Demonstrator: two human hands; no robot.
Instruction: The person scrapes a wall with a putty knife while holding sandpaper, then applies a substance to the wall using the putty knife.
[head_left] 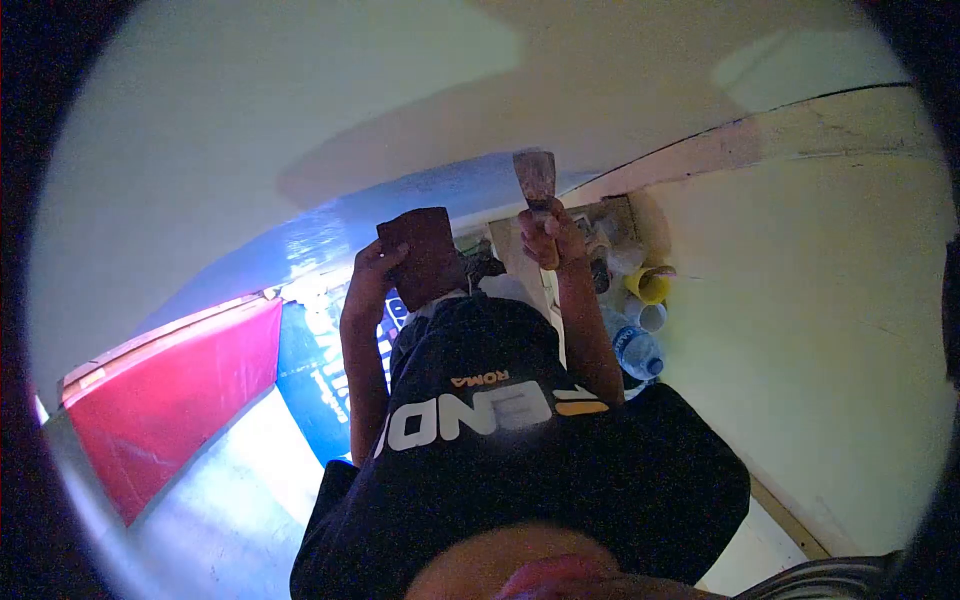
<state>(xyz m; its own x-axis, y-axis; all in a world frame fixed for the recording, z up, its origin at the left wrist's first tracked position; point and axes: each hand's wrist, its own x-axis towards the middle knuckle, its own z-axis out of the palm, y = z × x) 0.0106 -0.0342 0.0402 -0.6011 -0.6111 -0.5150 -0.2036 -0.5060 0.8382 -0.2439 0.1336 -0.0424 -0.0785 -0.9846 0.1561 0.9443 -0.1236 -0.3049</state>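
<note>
Right hand (562,235) outstretched, gripping scraper (535,175)

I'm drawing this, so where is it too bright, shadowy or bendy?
In the head view, glare whitens patches beside the red sheet; a big shadow crosses the pale wall; the room looks bent, inside a dark round edge; the shirt looks dark and grainy.

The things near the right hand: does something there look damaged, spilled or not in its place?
The scraper in the right hand has a blotchy, brownish blade, so it looks dirty or rusty; I cannot tell which. I see no clear spill.
</note>
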